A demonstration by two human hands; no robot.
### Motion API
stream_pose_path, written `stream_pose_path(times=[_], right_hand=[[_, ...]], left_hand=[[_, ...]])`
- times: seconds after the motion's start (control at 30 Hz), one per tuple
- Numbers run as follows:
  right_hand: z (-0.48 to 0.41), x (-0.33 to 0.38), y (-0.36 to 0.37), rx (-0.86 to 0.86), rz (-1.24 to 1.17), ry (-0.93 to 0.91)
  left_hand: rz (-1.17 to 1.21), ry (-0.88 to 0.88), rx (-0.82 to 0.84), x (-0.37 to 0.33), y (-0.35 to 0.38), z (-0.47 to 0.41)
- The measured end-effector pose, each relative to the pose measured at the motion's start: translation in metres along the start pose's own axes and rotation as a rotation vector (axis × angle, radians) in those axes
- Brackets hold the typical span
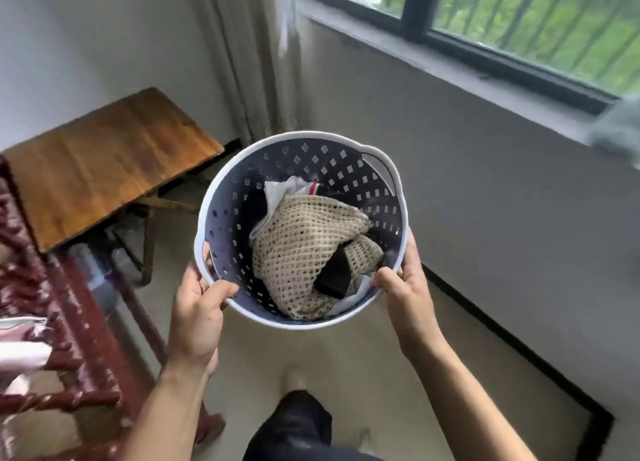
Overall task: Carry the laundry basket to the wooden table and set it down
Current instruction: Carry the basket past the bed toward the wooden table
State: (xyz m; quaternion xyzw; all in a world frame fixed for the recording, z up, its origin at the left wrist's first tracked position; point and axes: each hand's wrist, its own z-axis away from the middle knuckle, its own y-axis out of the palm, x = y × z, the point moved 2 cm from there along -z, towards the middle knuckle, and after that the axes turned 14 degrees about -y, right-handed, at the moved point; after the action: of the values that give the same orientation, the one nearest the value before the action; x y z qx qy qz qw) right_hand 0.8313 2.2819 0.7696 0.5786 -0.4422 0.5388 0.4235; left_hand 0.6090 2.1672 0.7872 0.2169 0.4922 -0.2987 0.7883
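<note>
Nearest, a dark trouser leg (294,426) and a pale shoe (294,379) stand on the light floor (346,374). Above them both hands hold the basket (242,170) in the air: the left hand (199,311) grips the near-left rim by a handle slot, thumb hooked inside, and the right hand (405,294) clasps the near-right rim the same way. The basket is round, white-rimmed, blue inside, its wall full of holes. It holds a beige mesh cloth (304,249), a white garment (284,192) with a red stripe and something black (334,280).

This looks like the carrying step: the basket hangs over the floor, right of the table (104,170) and apart from it. The next move, I judge, calls for a swing to the left and forward, keeping the basket level and above the table's edge, then lowering it flat on the top before either grip loosens.

The table is bare wood, brown and streaked, on crossed legs, against a white wall. At the left edge runs dark red carved furniture (69,305) with pale fabric on it. Beyond are a curtain (249,55), a grey wall below a dark-framed window (519,21), and greenery outside.
</note>
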Motion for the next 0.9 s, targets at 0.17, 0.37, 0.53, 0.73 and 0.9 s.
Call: stream_pose_path(times=[0.17, 0.37, 0.53, 0.73, 0.9], right_hand=[[-0.112, -0.025, 0.067, 0.144, 0.003, 0.023], [-0.234, -0.028, 0.145, 0.202, 0.028, 0.012], [-0.324, -0.030, 0.196, 0.219, 0.028, -0.029], [-0.424, -0.046, 0.252, 0.276, 0.010, -0.045], [-0.532, -0.067, 0.322, 0.430, -0.032, -0.049]], left_hand=[[0.080, -0.028, -0.141, -0.019, -0.007, -0.101], [0.086, -0.032, -0.156, -0.076, -0.008, -0.218], [0.118, -0.025, -0.182, -0.127, -0.007, -0.308], [0.080, -0.029, -0.225, -0.162, -0.003, -0.404], [0.099, -0.029, -0.356, -0.198, -0.003, -0.486]])
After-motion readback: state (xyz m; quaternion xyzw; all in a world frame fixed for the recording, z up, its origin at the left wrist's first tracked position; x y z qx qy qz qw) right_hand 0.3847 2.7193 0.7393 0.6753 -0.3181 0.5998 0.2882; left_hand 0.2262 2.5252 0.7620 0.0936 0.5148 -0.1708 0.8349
